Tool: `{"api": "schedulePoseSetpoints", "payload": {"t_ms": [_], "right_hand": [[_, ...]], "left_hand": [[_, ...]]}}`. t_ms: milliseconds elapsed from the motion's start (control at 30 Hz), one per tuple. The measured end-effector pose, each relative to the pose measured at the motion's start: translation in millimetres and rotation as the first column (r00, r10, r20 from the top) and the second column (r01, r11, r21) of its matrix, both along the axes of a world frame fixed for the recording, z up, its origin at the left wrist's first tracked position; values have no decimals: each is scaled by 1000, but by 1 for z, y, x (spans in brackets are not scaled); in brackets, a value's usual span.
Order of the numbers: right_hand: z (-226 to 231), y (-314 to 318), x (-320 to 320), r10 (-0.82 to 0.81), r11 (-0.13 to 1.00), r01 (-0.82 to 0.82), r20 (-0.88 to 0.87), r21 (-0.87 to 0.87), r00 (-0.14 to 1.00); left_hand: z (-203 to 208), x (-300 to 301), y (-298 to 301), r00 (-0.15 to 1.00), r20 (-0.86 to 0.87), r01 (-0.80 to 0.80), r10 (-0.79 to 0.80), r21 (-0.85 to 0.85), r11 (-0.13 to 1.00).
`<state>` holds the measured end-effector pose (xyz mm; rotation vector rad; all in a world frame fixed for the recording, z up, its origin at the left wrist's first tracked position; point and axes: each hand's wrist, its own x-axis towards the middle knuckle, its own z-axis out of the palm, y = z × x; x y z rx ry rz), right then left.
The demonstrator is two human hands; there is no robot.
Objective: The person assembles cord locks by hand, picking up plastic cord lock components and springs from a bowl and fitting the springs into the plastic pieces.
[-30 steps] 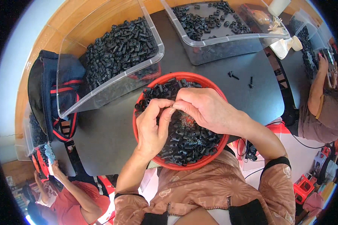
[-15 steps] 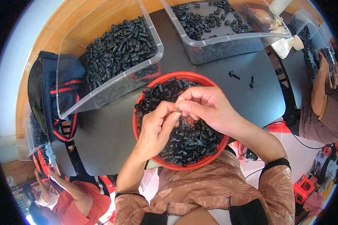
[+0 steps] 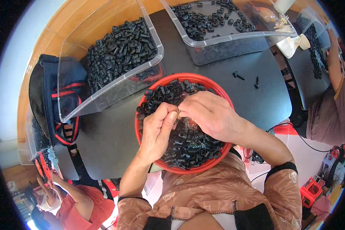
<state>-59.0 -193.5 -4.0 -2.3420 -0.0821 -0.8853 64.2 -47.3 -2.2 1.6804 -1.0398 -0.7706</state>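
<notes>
Both my hands meet over a red basin [image 3: 149,163] full of black plastic pieces [image 3: 195,147] and small metal springs [image 3: 189,123]. My left hand [image 3: 157,128] is closed, its thumb and forefinger pinched together at a tiny thing too small to make out. My right hand [image 3: 211,115] touches those fingertips with its own fingers curled in and pressed together. The back of the right hand hides most of its fingers and whatever they grip.
A clear bin [image 3: 161,51] heaped with black plastic parts stands at the left back, another clear bin [image 3: 226,40] at the right back. Two small black parts [image 3: 238,76] lie on the dark table [image 3: 257,96]. People work at both sides; a dark bag [image 3: 67,74] sits far left.
My right hand has rolled over, so its back now faces up and its thumb is mostly hidden. My left hand has barely moved. At the right, a neighbouring person's arm has shifted.
</notes>
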Motion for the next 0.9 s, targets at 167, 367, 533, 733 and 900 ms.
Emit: {"api": "schedulePoseSetpoints", "payload": {"t_ms": [167, 367, 533, 733, 900], "right_hand": [[6, -6, -4, -43, 997, 42, 23, 64, 999], [6, -6, -5, -116, 909, 137, -76, 393, 990], [7, -7, -13, -106, 799, 174, -150, 576, 983], [6, -4, -19, 14, 731, 168, -260, 662, 965], [9, 0, -17, 91, 627, 46, -131, 778, 987]], "left_hand": [[-1, 4, 3, 985, -171, 5, -5, -2, 1000], [-4, -4, -3, 960, -274, -91, 64, -86, 992], [-6, 5, -1, 988, -146, 45, -55, -71, 996], [-10, 7, 3, 995, -78, 52, -55, -38, 998], [-3, -1, -4, 980, -196, -43, 33, -50, 998]]}}
